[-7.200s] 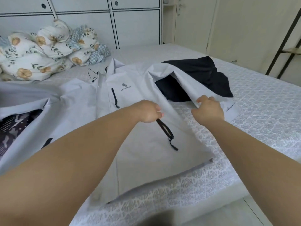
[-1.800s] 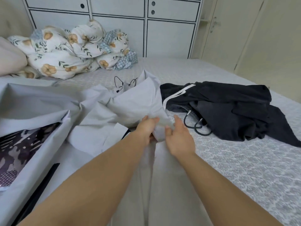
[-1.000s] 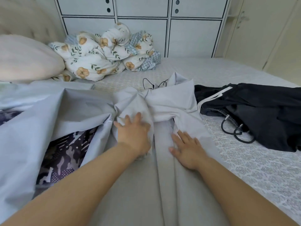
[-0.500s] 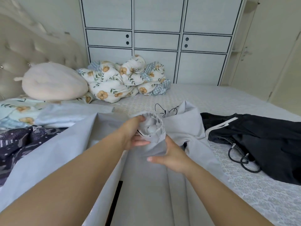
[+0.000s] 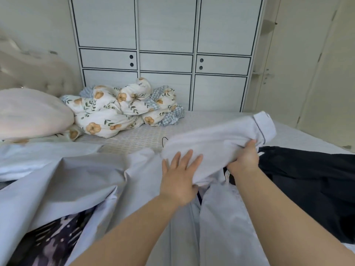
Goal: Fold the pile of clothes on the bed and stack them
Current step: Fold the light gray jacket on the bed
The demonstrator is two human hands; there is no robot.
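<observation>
A pale grey jacket (image 5: 80,181) lies spread across the bed in front of me. One of its sleeves (image 5: 217,144) is stretched out to the right, its cuff (image 5: 264,125) raised over the bed. My right hand (image 5: 244,160) grips the sleeve near the cuff. My left hand (image 5: 180,177) lies flat on the sleeve with its fingers spread, near the jacket's shoulder. A black garment (image 5: 307,179) lies on the bed to the right, partly under the sleeve. A dark patterned garment (image 5: 50,240) shows under the jacket at the lower left.
A floral quilt (image 5: 119,110) is bunched at the far side of the bed, with a pale pillow (image 5: 28,114) to its left. White wardrobe doors (image 5: 165,54) stand behind the bed. The patterned bed sheet (image 5: 130,139) shows between the quilt and the jacket.
My right hand has pulled the sleeve out to the right, so the bunched cuff is now extended. My left hand has let go of the cuff and lies flat on the sleeve.
</observation>
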